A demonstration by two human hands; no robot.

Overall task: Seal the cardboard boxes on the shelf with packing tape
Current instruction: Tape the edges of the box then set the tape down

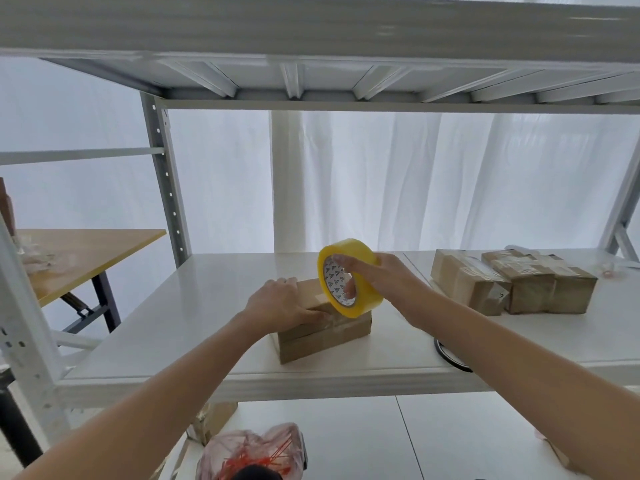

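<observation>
Cardboard box (325, 337) is sitting on the white shelf (173, 323), the left hand (277, 303) gripping its top. The right hand (388, 271), fingers hooked through the core, is holding the yellow tape roll (362, 301) just over it.

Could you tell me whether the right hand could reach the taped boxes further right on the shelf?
Probably yes: only open shelf lies between the right hand and the taped boxes, though it holds the tape roll.
</observation>
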